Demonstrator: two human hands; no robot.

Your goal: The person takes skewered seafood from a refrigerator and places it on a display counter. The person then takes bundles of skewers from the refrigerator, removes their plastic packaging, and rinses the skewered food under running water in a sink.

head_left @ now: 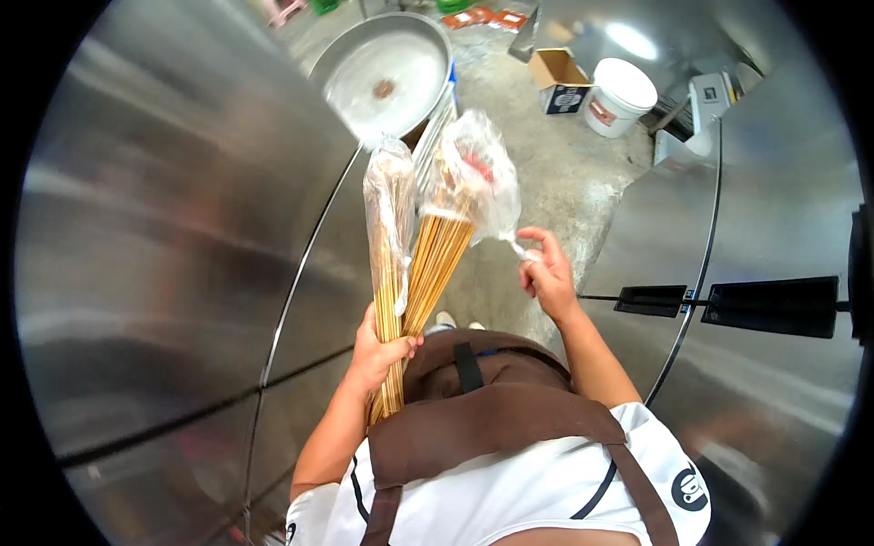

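Note:
Two bundles of long thin wooden skewers (439, 264) are gripped low down by my left hand (376, 353), their upper ends fanning apart. A clear plastic bag (390, 200) covers the top of the left bundle. Over the right bundle's top sits another clear plastic bag (496, 187), with something pale and a red patch inside that I cannot make out. My right hand (546, 273) pinches a twisted corner of this second bag, pulled out to the right of the skewers.
Metal cabinet doors stand close on the left (182, 273) and right (774, 237), the right one with black handles (772, 307). Ahead on the concrete floor are a large round metal pan (391, 68), a cardboard box (560, 80) and a white lidded bucket (623, 96).

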